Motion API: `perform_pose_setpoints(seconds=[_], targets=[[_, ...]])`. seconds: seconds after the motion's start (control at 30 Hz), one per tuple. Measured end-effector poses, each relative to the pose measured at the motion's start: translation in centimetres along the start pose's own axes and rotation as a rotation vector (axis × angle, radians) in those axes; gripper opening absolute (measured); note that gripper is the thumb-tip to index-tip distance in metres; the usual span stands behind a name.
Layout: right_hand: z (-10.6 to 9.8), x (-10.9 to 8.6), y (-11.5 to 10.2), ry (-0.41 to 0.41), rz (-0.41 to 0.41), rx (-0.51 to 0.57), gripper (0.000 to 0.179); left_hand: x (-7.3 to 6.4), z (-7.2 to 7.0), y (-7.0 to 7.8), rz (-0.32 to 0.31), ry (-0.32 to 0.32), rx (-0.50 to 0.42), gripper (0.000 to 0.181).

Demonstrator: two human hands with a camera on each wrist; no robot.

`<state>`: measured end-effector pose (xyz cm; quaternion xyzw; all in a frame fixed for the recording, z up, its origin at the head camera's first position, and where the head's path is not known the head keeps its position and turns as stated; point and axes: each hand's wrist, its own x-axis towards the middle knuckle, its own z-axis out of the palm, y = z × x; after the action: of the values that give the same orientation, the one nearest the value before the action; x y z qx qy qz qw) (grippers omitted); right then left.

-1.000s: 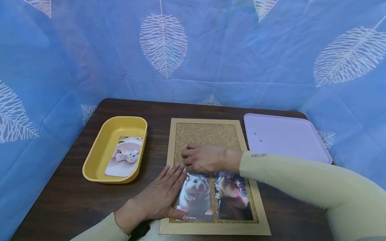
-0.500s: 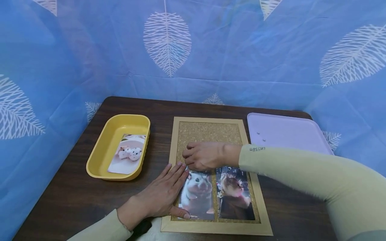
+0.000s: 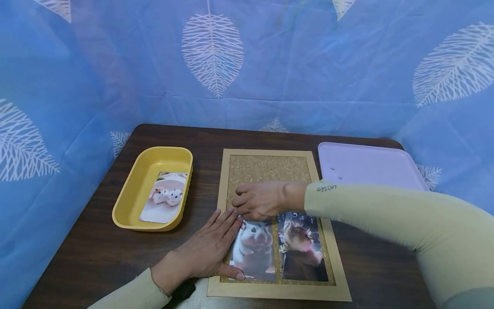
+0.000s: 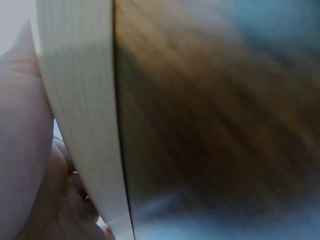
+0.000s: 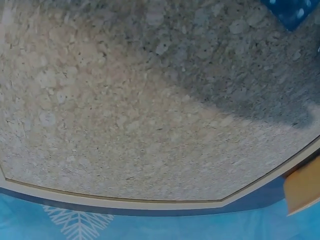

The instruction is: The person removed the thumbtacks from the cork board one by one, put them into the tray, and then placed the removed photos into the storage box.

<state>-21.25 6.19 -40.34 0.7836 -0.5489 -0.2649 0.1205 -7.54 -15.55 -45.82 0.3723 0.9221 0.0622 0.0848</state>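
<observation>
Visible: one worktop [image 3: 96, 257]; one left hand [image 3: 210, 244], one right hand [image 3: 262, 199]; one corkboard [image 3: 270, 167]; three photos [image 3: 252, 257], two on the corkboard and one in the single tub [image 3: 144, 182]; one tray [image 3: 370, 165] bearing two small pieces [image 3: 340, 177] in view.

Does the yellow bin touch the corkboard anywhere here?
Apart. The head view shows a strip of dark table between the yellow bin and the corkboard.

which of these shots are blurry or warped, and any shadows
Left wrist: table badly blurred, top left corner washed out. Right wrist: a shadow covers the upper right of the cork, and the frame bows along its edge. Head: fairly sharp, print on the right sleeve included.
</observation>
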Motion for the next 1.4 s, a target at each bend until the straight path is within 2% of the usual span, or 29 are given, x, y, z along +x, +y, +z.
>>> perform_pose_setpoints(seconds=[0.33,0.57,0.83,1.2,1.4], targets=[[-0.3,-0.2,-0.1,-0.119,0.023,-0.045,0.043,0.2,0.0,-0.2,-0.024,-0.029,-0.004,0.126],[-0.1,-0.3,0.3,-0.100,-0.002,-0.050,0.041,0.3,-0.1,-0.3,-0.022,-0.034,0.005,0.127],[0.5,-0.4,0.4,-0.130,-0.043,-0.060,0.040,0.5,0.2,-0.1,0.003,-0.020,0.020,0.127],[0.3,0.2,0.6,-0.166,-0.038,-0.081,0.041,0.3,-0.1,0.1,0.002,-0.001,0.026,0.125],[0.4,0.6,0.7,-0.161,-0.025,-0.049,0.042,0.3,-0.1,0.1,-0.019,-0.035,0.025,0.126]])
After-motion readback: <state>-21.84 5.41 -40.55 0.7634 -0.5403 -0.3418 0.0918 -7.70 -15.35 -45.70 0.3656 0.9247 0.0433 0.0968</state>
